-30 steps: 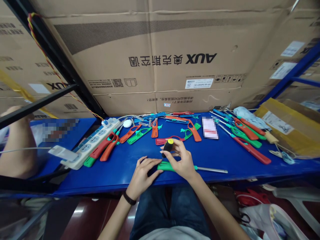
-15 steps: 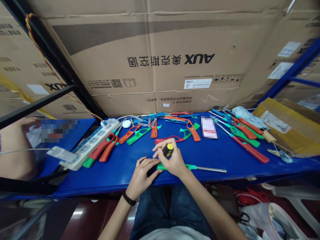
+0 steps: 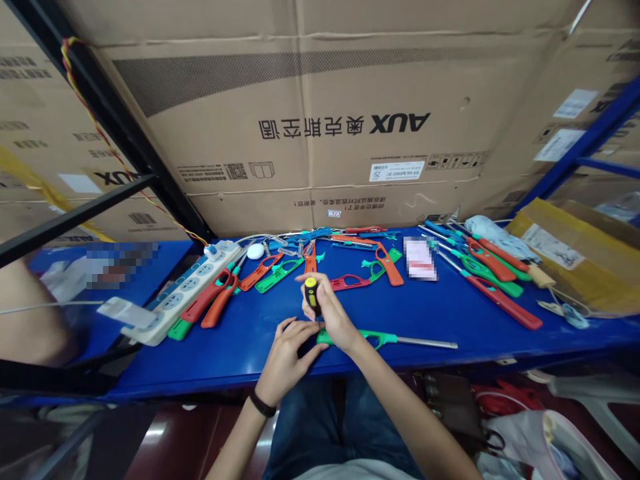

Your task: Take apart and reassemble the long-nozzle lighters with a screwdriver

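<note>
A green long-necked gas lighter (image 3: 385, 339) lies flat near the front edge of the blue table (image 3: 225, 353), its metal tube pointing right. My left hand (image 3: 293, 347) grips the handle end between thumb and fingers. My right hand (image 3: 333, 313) is closed around a short black-and-yellow screwdriver (image 3: 312, 295). The screwdriver stands nearly upright, its shaft reaching down to the handle end of the lighter. Whether its tip sits in a screw is too small to tell. Loose red casing halves (image 3: 350, 283) lie just beyond my right hand.
A power strip (image 3: 187, 293) with red and orange lighters beside it is at left. Several lighters (image 3: 500, 293) lie at right by a yellow carton (image 3: 565, 253). Orange and green casings (image 3: 277, 275) lie behind. Another person's arm (image 3: 30, 320) shows at far left.
My right hand has moved slightly left and tipped the screwdriver more upright over the lighter's handle end. My left hand stays on the lighter. The view has shifted slightly.
</note>
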A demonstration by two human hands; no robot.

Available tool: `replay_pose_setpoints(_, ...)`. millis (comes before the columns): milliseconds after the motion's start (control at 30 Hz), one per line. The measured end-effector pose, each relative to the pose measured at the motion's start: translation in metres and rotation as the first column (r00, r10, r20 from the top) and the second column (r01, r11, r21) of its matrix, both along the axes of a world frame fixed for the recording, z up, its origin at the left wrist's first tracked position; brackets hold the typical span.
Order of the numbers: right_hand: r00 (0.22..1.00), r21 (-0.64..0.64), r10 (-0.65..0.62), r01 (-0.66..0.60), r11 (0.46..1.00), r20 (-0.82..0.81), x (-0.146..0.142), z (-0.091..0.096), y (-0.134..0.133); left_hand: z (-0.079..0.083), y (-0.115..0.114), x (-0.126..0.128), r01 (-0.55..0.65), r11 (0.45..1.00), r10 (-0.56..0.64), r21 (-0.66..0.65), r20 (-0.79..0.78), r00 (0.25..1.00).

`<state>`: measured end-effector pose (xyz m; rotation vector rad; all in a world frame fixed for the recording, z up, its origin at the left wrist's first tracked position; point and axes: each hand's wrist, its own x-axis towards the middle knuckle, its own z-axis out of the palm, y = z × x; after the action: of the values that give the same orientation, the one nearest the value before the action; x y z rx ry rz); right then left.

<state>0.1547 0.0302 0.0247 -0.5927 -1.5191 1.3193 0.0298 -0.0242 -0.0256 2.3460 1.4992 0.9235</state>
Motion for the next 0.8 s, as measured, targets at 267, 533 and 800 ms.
replay_pose_setpoints(267, 0.987, -0.022, 0.080, -0.084, 0.996, -0.142, 0.007, 0.009, -0.006, -0.002, 0.000, 0.000, -0.002, 1.000, 0.002, 0.000, 0.014, 1.000)
replay_pose_setpoints(533, 0.970, -0.028, 0.075, -0.084, 0.996, -0.232, 0.008, 0.010, -0.010, -0.002, 0.000, 0.001, -0.017, 1.000, 0.017, 0.000, 0.016, 1.000)
replay_pose_setpoints(800, 0.969, -0.067, 0.036, -0.054, 0.996, -0.245, 0.009, 0.011, -0.006, -0.001, 0.000, 0.001, -0.015, 1.000, 0.015, -0.009, -0.002, 1.000)
